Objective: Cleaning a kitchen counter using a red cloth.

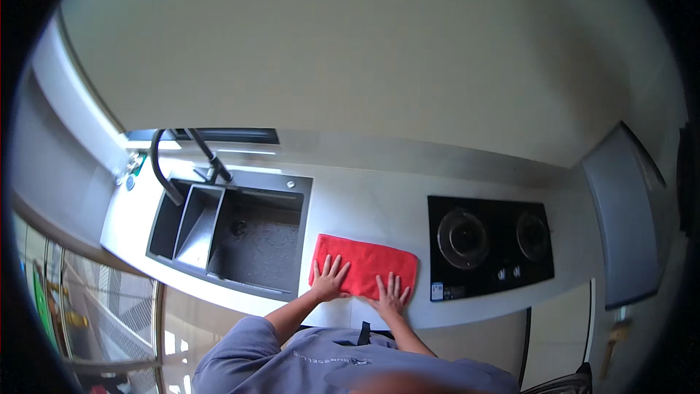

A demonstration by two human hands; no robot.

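A red cloth (363, 262), laid out flat as a rough rectangle, lies on the pale countertop (366, 202) between the sink and the cooktop. My left hand (330, 280) rests on its lower left part with the fingers spread. On its lower right part lies my right hand (390, 296), fingers apart too. Neither hand grips the cloth; both palms are near its front edge.
Left of the cloth is a dark sink (257, 241) with a metal insert (199, 224) and a black faucet (164, 175). A black two-burner gas cooktop (492, 249) is set in at the right. Small items (134, 164) stand in the far left corner.
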